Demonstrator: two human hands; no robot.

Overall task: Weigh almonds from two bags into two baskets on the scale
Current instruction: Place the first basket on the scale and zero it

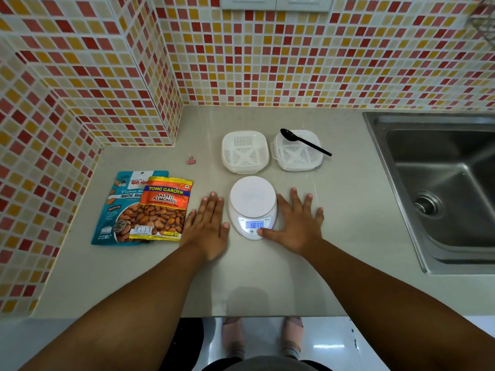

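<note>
A white kitchen scale [252, 196] stands mid-counter with its blue display [254, 224] lit and its plate bare. My left hand [209, 228] lies flat and open on the counter just left of it. My right hand [296, 223] lies flat on the right, its thumb touching the scale's front by the display. Behind the scale sit two white slotted baskets, the left basket [245, 151] and the right basket [296, 151], with a black spoon [304, 141] across the right one. An orange almond bag [162, 210] overlaps a teal almond bag [122, 207] at the left.
A small pink binder clip [191, 160] lies behind the bags. A steel sink [442, 183] fills the right side. Mosaic tiled walls [80, 89] box in the back and left. The counter's front edge [267, 315] runs below my forearms.
</note>
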